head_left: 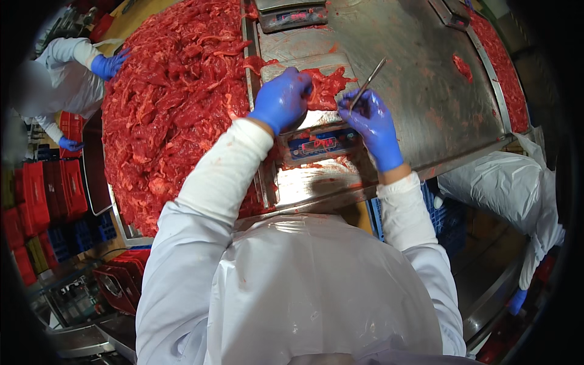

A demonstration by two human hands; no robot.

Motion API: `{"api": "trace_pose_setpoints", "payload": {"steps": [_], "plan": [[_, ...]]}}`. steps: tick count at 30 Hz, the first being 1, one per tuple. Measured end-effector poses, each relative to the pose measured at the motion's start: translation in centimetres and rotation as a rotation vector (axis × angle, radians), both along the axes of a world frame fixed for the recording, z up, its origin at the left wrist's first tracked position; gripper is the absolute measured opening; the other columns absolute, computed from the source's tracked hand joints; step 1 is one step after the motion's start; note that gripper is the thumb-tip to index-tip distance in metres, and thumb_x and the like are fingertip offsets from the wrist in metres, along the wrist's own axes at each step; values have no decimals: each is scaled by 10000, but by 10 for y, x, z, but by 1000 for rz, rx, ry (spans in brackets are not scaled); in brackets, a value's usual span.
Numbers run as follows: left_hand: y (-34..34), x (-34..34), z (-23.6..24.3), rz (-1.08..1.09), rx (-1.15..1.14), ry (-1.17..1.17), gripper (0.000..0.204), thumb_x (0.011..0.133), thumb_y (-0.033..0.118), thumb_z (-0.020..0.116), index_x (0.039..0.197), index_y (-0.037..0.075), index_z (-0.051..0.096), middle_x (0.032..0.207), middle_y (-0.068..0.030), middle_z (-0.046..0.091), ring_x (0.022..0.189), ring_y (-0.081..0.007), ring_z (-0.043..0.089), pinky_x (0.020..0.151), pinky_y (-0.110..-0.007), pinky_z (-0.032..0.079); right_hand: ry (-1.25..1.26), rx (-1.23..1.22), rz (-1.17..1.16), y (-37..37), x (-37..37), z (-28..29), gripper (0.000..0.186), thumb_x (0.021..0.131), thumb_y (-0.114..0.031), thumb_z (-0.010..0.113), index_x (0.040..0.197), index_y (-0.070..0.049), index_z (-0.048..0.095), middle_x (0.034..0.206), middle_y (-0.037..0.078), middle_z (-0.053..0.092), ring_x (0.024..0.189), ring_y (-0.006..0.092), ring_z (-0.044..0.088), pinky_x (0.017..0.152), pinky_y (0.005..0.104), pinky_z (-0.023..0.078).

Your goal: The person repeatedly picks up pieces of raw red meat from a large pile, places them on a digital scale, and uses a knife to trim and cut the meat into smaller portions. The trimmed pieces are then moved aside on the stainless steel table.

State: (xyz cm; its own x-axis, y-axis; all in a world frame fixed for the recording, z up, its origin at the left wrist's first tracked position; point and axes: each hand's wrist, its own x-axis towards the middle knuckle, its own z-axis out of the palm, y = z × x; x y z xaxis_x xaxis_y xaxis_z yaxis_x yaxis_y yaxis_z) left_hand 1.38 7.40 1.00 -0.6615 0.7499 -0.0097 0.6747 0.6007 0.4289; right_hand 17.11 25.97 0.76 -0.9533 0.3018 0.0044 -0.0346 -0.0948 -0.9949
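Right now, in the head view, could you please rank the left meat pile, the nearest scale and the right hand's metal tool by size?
Meat pile, largest
Nearest scale, partly hidden
Metal tool, smallest

Meat heap [176, 109] left of table [420, 109], meat piece [327, 90] over front scale [322, 145], second scale [294, 18] behind it

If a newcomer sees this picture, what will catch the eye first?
The huge heap of red meat on the left comes first. Then, near the centre, the blue-gloved left hand holds a meat piece by a scale, while the right hand grips a slim metal tool.
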Motion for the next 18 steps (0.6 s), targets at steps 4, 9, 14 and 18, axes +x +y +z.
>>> {"api": "trace_pose_setpoints", "payload": {"steps": [4,9,14,18], "plan": [[7,-12,21,-24,410,-598,370,854,148,733,1208,54,681,1084,-95,718,953,-245,700,858,-376,565,143,573,16,1,-45,-4,589,773,-193,908,1242,-22,596,1191,122,666,1103,255,675,967,368,547],[-38,-8,41,48,696,-803,320,893,95,702,1193,2,644,996,-43,678,900,-136,646,816,-294,542,-6,354,6,-6,-54,11,459,789,-98,843,1178,-19,612,1088,97,676,1026,185,655,931,351,534],[-145,-10,-8,379,586,-854,266,963,123,691,1199,8,650,962,-24,675,841,-124,637,762,-286,538,-82,208,154,-3,-33,85,416,795,-8,805,1170,-28,627,1064,56,665,1001,126,621,919,314,528],[-190,41,-24,359,240,-479,460,853,142,781,1290,67,660,1245,-144,665,1108,-288,669,953,-370,559,-127,345,151,47,-78,148,350,816,-26,783,1139,-9,649,1016,51,686,943,113,643,846,305,549]]}}
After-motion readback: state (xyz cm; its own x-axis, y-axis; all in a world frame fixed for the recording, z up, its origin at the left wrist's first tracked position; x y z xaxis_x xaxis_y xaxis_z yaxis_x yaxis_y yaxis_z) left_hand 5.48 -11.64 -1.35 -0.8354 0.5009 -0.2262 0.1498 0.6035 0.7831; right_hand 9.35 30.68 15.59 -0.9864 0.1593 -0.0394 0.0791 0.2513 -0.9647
